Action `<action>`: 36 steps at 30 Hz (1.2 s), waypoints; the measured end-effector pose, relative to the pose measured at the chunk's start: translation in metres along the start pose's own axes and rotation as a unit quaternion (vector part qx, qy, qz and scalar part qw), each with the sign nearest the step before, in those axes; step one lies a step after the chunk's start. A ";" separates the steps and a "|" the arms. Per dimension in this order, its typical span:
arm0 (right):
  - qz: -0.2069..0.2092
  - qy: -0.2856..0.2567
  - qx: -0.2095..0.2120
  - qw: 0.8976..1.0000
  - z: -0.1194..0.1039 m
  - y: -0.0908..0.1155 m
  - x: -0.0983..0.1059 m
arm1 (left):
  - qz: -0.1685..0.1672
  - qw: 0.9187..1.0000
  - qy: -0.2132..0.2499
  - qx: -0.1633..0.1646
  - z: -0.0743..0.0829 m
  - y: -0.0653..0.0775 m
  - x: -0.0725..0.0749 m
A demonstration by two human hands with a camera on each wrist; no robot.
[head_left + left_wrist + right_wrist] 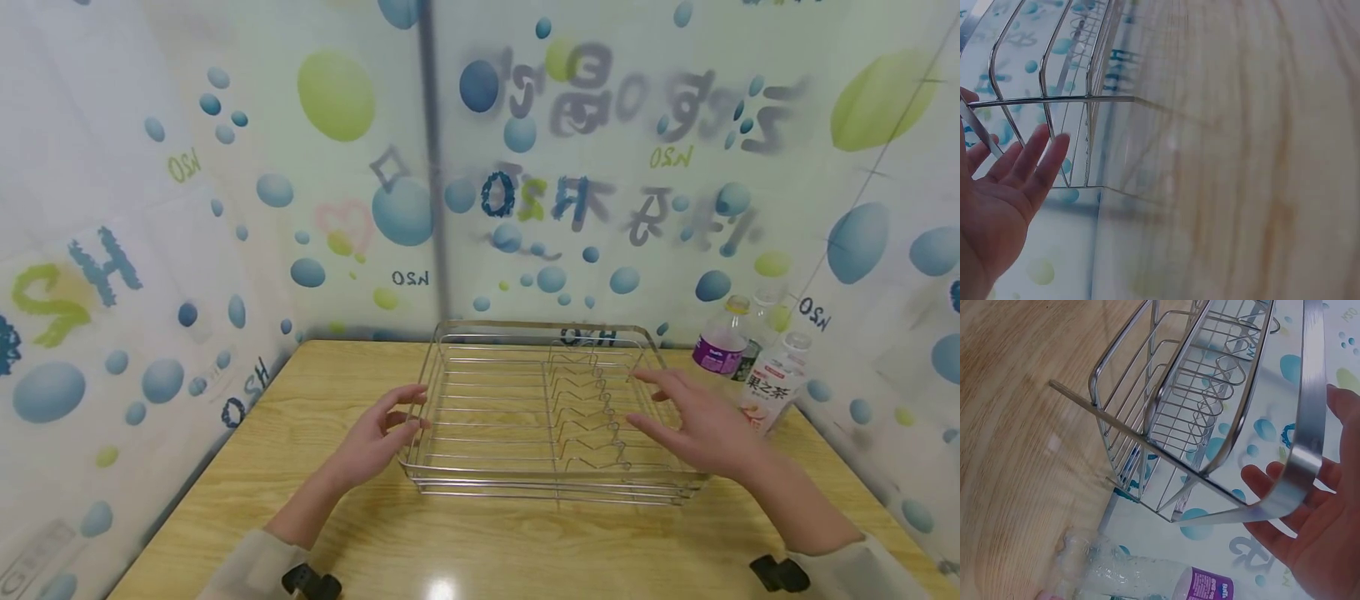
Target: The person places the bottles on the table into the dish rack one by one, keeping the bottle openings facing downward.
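A silver wire dish rack [487, 473] stands upright on the table, with a row of bent wire dividers toward its right side. My left hand [381, 437] is at the rack's left side, fingers spread loosely around the rim; the left wrist view shows this hand [1013, 187] beside the side wires, its fingers nearly straight. Across the right rim is my right hand [701, 421], thumb and fingers apart over the rack. In the right wrist view the right hand [1322, 531] surrounds the flat metal band [1305, 456] with relaxed fingers. Whether either hand touches the metal, I cannot tell.
Behind my right hand stand a bottle with a purple label [718, 354], a bottle with a white label [772, 387] and another clear bottle [765, 308]. The wooden table [360, 533] meets patterned curtains [352, 275] at the back and sides.
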State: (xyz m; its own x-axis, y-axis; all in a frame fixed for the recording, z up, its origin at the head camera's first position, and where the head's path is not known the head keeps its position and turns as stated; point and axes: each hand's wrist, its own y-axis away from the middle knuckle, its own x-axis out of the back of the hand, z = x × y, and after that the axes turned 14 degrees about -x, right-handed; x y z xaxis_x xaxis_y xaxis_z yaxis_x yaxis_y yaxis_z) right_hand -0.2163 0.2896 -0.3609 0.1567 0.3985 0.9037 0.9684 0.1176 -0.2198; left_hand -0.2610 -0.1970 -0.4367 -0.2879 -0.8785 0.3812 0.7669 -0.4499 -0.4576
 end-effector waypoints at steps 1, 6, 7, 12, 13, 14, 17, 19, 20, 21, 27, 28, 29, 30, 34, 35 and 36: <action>0.001 0.001 -0.002 1.000 0.001 0.000 0.001 | 0.000 1.000 0.009 -0.002 -0.001 0.000 0.000; -0.002 -0.014 -0.019 1.000 0.007 0.002 0.005 | 0.002 0.999 0.052 0.002 -0.002 -0.001 0.000; -0.001 -0.020 -0.019 1.000 0.009 0.002 0.006 | 0.002 0.998 0.061 0.005 -0.003 -0.001 0.000; 0.040 -0.052 -0.011 0.998 0.023 0.003 0.012 | 0.000 0.996 0.092 0.017 -0.003 -0.002 0.000; 0.055 -0.056 -0.010 0.997 0.026 0.004 0.013 | 0.000 0.995 0.094 0.018 -0.003 -0.001 0.000; 0.069 -0.065 -0.009 0.995 0.030 0.004 0.014 | -0.001 0.995 0.094 0.020 -0.004 -0.001 0.000; 0.099 -0.098 -0.022 0.990 0.042 0.007 0.019 | -0.002 0.995 0.093 0.022 -0.004 -0.001 0.000; 0.109 -0.123 -0.043 0.986 0.050 0.010 0.023 | -0.002 0.996 0.091 0.024 -0.003 -0.001 0.000; 0.109 -0.135 -0.054 0.983 0.054 0.011 0.026 | -0.002 0.996 0.091 0.024 -0.003 -0.001 0.000; 0.114 -0.138 -0.068 0.981 0.059 0.013 0.028 | -0.002 0.995 0.092 0.025 -0.003 -0.001 0.000; 0.150 -0.135 -0.125 0.971 0.090 0.021 0.040 | -0.001 0.995 0.097 0.027 -0.003 -0.001 -0.001; 0.152 -0.138 -0.133 0.970 0.096 0.022 0.041 | -0.001 0.995 0.097 0.026 -0.003 -0.001 -0.001; 0.153 -0.144 -0.141 0.967 0.102 0.023 0.042 | -0.001 0.995 0.097 0.026 -0.003 -0.001 -0.001; 0.156 -0.148 -0.152 0.965 0.107 0.024 0.042 | -0.001 0.995 0.096 0.026 -0.003 -0.001 -0.001; 0.178 -0.157 -0.188 0.953 0.126 0.026 0.040 | -0.001 0.996 0.090 0.029 -0.003 -0.001 -0.001; 0.185 -0.158 -0.195 0.950 0.130 0.026 0.039 | -0.001 0.996 0.087 0.030 -0.003 -0.001 -0.001; 0.192 -0.156 -0.205 0.947 0.134 0.026 0.038 | -0.001 0.996 0.085 0.031 -0.003 -0.002 -0.001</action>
State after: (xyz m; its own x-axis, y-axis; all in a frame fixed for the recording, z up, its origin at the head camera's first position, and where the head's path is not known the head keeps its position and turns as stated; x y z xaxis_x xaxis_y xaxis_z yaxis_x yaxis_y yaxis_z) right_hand -0.2111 0.4293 -0.3814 0.5095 0.5966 0.6201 0.8555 -0.4283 -0.2909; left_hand -0.2635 -0.1960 -0.4383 -0.3782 -0.8944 0.2387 0.7989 -0.4456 -0.4040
